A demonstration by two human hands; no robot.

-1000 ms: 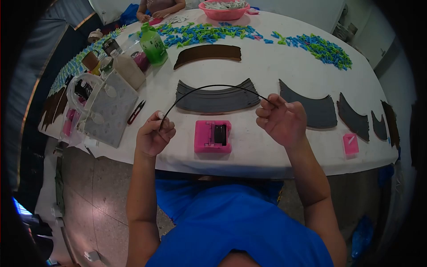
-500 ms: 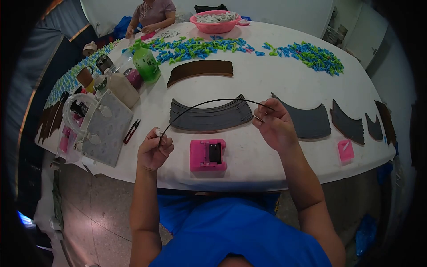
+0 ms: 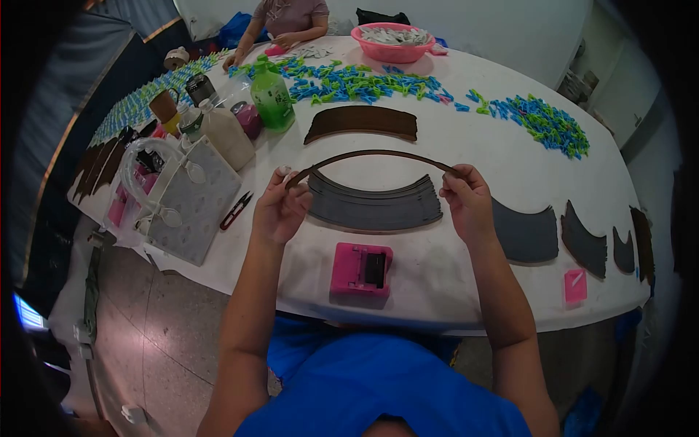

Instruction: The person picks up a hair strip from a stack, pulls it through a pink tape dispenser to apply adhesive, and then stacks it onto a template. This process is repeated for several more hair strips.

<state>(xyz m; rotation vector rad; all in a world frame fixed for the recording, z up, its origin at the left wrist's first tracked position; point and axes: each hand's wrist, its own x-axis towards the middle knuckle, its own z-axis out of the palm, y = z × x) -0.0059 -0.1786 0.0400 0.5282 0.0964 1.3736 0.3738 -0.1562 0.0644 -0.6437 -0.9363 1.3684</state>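
Between my two hands a thin, dark brown flexible strip (image 3: 373, 153) is bowed upward in an arc. My left hand (image 3: 282, 211) pinches its left end, with something white on a fingertip. The right end is gripped by the fingers of my right hand (image 3: 468, 204). Behind and below the strip, a fanned stack of dark grey curved strips (image 3: 375, 207) lies on the white table (image 3: 437, 291). Farther back is a brown curved stack (image 3: 362, 125). Nearer to me sits a pink device with a black block in it (image 3: 362, 269).
More dark curved stacks (image 3: 526, 231) lie at the right, by a small pink box (image 3: 575, 286). Left are a clear handbag (image 3: 193, 204), red-black snips (image 3: 236, 211) and a green bottle (image 3: 272, 98). Blue and green clips (image 3: 546, 120) and a pink basin (image 3: 393, 51) lie behind; a person (image 3: 291, 22) works there.
The strip has turned from edge-on to showing its flat side, with a shallower arc. My right hand has changed its grip, and the camera view has shifted.
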